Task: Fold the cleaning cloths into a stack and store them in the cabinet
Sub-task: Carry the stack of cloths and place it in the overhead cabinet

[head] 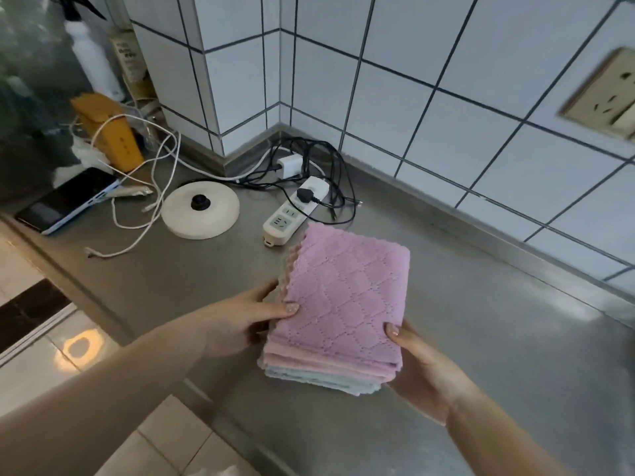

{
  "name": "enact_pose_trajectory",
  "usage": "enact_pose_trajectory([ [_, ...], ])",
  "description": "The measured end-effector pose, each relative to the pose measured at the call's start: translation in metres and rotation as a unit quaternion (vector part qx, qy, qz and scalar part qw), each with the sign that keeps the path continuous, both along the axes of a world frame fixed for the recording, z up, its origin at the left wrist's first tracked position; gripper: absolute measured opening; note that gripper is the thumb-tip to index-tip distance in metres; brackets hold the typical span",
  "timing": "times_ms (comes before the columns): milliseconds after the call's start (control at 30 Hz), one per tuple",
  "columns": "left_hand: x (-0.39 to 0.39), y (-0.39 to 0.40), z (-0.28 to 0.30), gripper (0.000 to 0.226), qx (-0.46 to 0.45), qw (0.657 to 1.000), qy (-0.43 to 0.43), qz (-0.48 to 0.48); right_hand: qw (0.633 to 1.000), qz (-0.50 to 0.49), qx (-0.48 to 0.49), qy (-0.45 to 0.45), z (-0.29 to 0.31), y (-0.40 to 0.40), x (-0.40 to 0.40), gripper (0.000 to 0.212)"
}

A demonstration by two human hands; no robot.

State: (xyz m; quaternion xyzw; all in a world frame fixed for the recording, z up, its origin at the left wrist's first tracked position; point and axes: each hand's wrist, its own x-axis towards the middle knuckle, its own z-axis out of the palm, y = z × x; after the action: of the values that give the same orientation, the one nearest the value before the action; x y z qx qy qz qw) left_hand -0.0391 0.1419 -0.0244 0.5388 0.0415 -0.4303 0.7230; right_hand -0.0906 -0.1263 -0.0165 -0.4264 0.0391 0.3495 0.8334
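A stack of folded cleaning cloths sits over the steel counter, a lilac cloth on top, pink ones beneath and pale blue ones at the bottom. My left hand grips the stack's left side, thumb on the lilac cloth. My right hand holds the near right corner, thumb on top and fingers underneath. Whether the stack rests on the counter or is lifted I cannot tell. No cabinet is in view.
Behind the stack lie a white power strip with black cables, a white charger, a round kettle base, white cords and a phone. A yellow box and spray bottle stand far left. Tiled walls bound the counter.
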Motion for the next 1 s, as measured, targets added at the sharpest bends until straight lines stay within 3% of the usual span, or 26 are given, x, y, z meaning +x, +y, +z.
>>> enact_pose_trajectory([
  [267,-0.073,-0.014,0.022,0.108,-0.007,0.999,0.025,0.025,0.998,0.021,0.024,0.05,0.025,-0.007,-0.064,0.087],
  [433,-0.111,0.001,0.029,0.088,0.006,0.998,0.032,0.058,0.997,0.044,0.008,0.061,0.04,0.008,-0.088,0.073],
  [600,-0.144,0.024,0.04,0.067,-0.005,0.994,0.035,0.104,0.993,0.091,-0.041,0.066,0.043,0.031,-0.094,0.096],
  [767,-0.173,0.053,0.046,0.099,-0.022,0.987,0.04,0.155,0.989,0.101,-0.077,0.074,0.039,0.064,-0.089,0.106],
  [1000,-0.199,0.099,0.045,0.095,-0.033,0.961,0.052,0.269,0.981,0.141,-0.118,0.064,0.033,0.126,-0.076,0.102],
])
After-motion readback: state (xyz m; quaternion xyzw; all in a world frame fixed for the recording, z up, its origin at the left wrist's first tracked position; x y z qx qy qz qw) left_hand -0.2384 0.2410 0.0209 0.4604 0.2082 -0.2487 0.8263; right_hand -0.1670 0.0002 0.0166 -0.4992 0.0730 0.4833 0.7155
